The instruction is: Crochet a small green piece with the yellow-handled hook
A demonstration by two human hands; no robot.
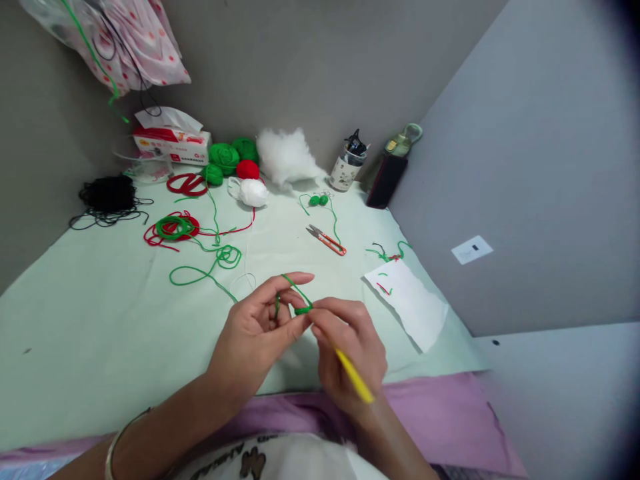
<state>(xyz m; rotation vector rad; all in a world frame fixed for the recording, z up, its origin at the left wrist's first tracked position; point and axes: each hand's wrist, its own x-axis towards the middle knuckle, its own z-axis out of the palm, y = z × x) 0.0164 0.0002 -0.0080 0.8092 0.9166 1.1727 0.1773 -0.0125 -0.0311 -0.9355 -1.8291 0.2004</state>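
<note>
My left hand [260,327] holds green yarn [299,293] looped over its raised forefinger, with the other fingers curled round the strand. My right hand [347,347] pinches a yellow crochet hook [356,379] whose tip meets a small green stitched piece [303,310] between both hands. The green strand trails left across the pale green tabletop [100,333] to a loose coil [227,257].
Orange-handled snips [326,240] lie behind my hands. White paper [407,303] with yarn scraps sits at the right. Green and red yarn balls [233,160], white stuffing [286,155], a tissue box [173,143], black cord [107,197], a jar [347,168] and a bottle line the back.
</note>
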